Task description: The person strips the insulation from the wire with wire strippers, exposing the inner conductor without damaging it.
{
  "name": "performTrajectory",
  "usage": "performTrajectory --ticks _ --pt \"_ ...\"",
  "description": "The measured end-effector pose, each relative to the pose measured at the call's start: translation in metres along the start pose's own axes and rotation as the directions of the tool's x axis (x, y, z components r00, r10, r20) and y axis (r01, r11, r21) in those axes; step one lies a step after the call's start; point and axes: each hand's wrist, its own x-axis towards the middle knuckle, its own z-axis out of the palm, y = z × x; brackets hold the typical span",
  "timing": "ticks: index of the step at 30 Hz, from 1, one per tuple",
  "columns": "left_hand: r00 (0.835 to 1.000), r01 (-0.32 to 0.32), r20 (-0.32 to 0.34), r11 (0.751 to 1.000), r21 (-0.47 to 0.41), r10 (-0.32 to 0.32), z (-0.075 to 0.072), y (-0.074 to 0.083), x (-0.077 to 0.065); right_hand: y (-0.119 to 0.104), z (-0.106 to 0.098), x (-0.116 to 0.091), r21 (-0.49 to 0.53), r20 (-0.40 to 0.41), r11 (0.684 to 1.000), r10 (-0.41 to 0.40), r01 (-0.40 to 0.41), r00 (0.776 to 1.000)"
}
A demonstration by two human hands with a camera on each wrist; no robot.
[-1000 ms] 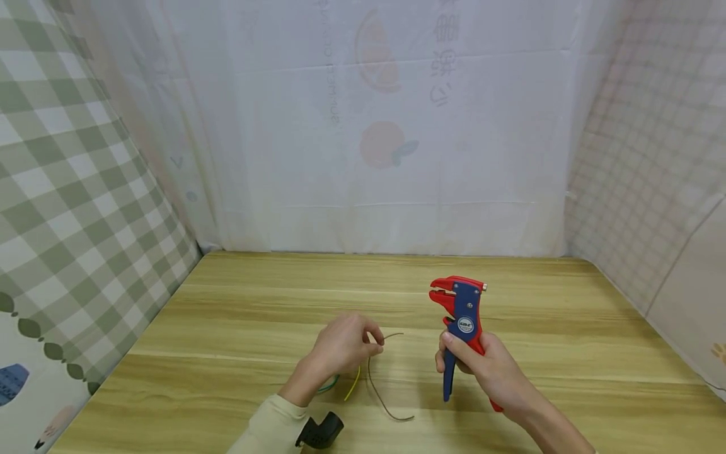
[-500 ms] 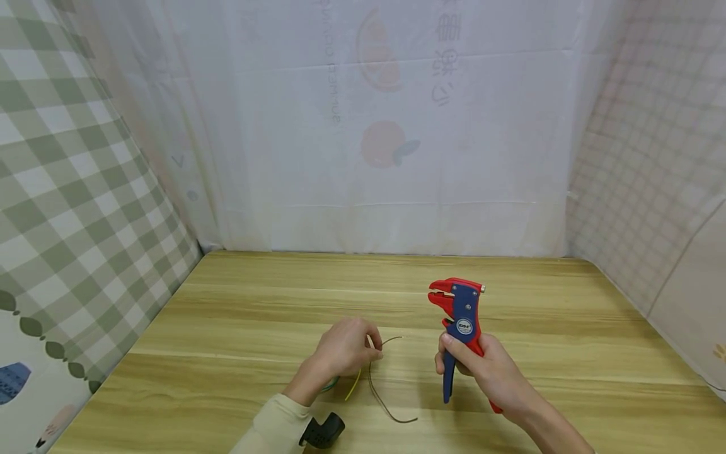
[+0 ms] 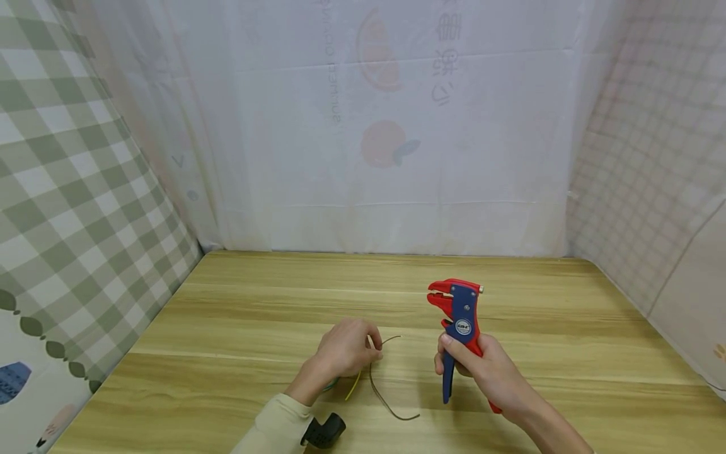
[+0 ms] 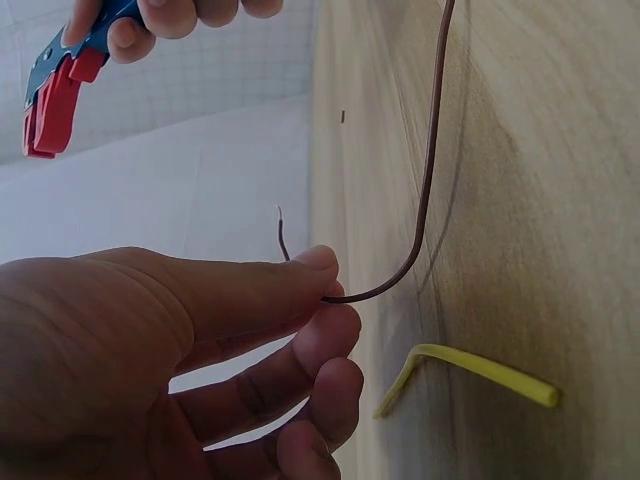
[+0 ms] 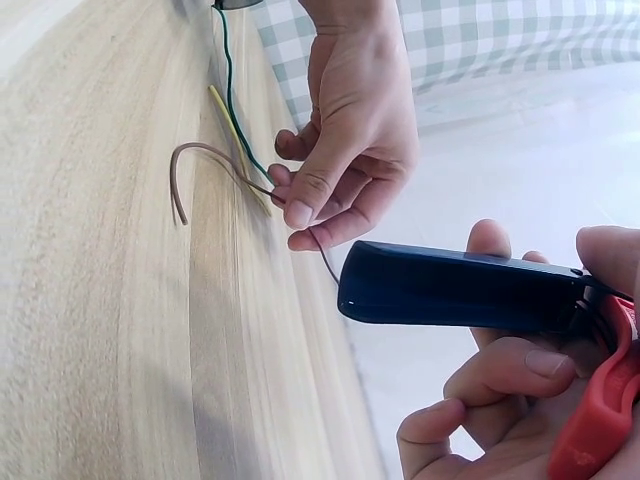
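Observation:
My left hand (image 3: 346, 347) pinches a thin brown wire (image 4: 432, 150) between thumb and forefinger. One short end pokes out past the fingertips, with a bare metal tip (image 4: 279, 212) in the left wrist view. The longer part curves down towards the table. My right hand (image 3: 493, 369) grips a red and blue wire stripper (image 3: 465, 306) by its handles, upright and to the right of the left hand. Its red jaws point left with a gap between them, and nothing sits in that gap.
Below the left hand lie a yellow wire (image 4: 480, 370) and a green wire (image 5: 232, 90), the green one partly hidden. A tiny dark scrap (image 4: 342, 116) is on the wooden table (image 3: 255, 302). Printed cloth hangs behind and at both sides.
The brown wire's long end has swung slightly right, and its short end has dipped a little. The wire stripper has shifted very slightly left. Both hands keep their holds.

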Motion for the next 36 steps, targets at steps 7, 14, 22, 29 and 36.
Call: performTrajectory --ticks 7,14,22,29,36 --pt "1.000 0.017 0.005 1.000 0.014 -0.017 0.000 0.002 0.000 0.000 -0.001 0.002 0.006 0.007 1.000 0.020 -0.020 1.000" --pt "1.000 0.018 -0.002 1.000 0.007 -0.018 0.001 0.000 0.000 0.001 -0.001 0.002 0.014 0.010 1.000 0.013 -0.013 1.000" --pt "0.997 0.071 0.006 0.997 0.030 -0.071 -0.010 -0.001 0.000 0.002 -0.001 0.002 0.012 0.004 1.000 0.014 -0.014 1.000" --pt "0.997 0.079 0.007 0.995 0.061 -0.079 -0.015 -0.003 -0.001 0.002 0.000 0.001 0.018 0.012 1.000 0.001 -0.002 1.000" --pt "0.995 0.089 0.025 0.992 0.094 -0.091 -0.020 -0.006 -0.002 0.003 0.000 0.002 0.013 0.010 1.000 0.005 -0.005 1.000"
